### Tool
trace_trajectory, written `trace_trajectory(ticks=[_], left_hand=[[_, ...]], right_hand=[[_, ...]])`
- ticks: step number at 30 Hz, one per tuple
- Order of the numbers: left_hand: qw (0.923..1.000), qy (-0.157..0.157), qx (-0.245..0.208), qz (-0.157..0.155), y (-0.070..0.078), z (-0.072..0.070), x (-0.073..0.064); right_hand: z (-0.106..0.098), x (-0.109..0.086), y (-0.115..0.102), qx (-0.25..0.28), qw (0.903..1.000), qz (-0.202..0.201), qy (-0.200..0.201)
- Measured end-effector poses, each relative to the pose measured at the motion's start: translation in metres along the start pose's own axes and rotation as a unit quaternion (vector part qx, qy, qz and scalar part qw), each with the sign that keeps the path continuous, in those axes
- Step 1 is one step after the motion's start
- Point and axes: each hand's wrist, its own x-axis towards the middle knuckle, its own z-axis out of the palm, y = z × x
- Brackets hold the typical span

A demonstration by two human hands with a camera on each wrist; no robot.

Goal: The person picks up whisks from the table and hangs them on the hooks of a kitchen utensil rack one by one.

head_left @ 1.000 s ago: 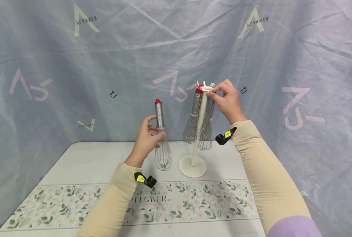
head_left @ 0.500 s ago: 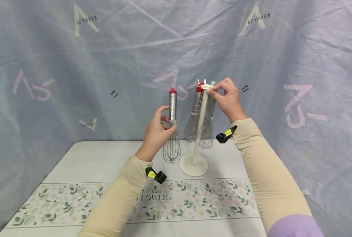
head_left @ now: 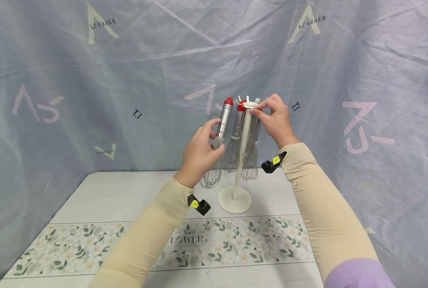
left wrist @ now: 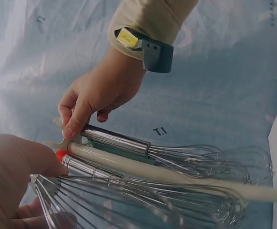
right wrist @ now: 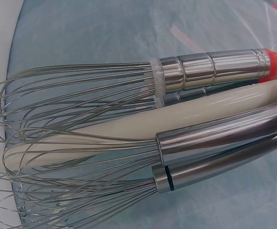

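Note:
My left hand (head_left: 201, 150) holds a steel whisk (head_left: 225, 118) with a red end cap, its fingers and thumb around the lower handle. This whisk leans with its cap up and to the right, beside a white hanging stand (head_left: 246, 138). At the stand's top, my right hand (head_left: 276, 122) pinches the hooked crown between thumb and fingers. Another red-capped whisk (head_left: 238, 126) hangs on the stand's left side. More whisks (head_left: 251, 162) hang behind and right of the pole. In the left wrist view, the held whisk's wires (left wrist: 100, 200) fill the foreground.
The stand's round white base (head_left: 234, 206) rests on a white table (head_left: 109, 196) with a floral printed band (head_left: 73, 244). Grey-blue printed cloth (head_left: 156, 72) rises behind and at both sides. Whisk handles (right wrist: 224, 121) crowd closely about the pole in the right wrist view.
My left hand has carried the whisk right and upward, close to the stand. The whisk has gone from nearly upright to tilted. My right hand stays on the crown.

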Motion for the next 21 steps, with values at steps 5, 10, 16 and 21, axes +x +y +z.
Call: trace_trajectory(ticks=[5, 10, 16, 21], left_hand=[[0.9977, -0.006, 0.063, 0.022, 0.0044, -0.0017, 0.0061], [0.9941, -0.018, 0.101, 0.036, 0.0058, -0.0016, 0.0065], [0.9890, -0.006, 0.128, 0.074, 0.0074, 0.0011, 0.0063], [0.9848, 0.002, 0.145, 0.095, 0.0070, 0.0043, 0.0054]], right_hand=[[0.0004, -0.0009, -0.0001, -0.007, 0.9999, -0.007, 0.006], [0.0011, -0.0048, 0.0036, -0.010, 1.0000, 0.001, -0.002], [0.0018, -0.0035, 0.0047, -0.010, 0.9999, -0.005, 0.001], [0.0020, -0.0022, 0.0039, -0.006, 0.9999, -0.010, 0.010]])
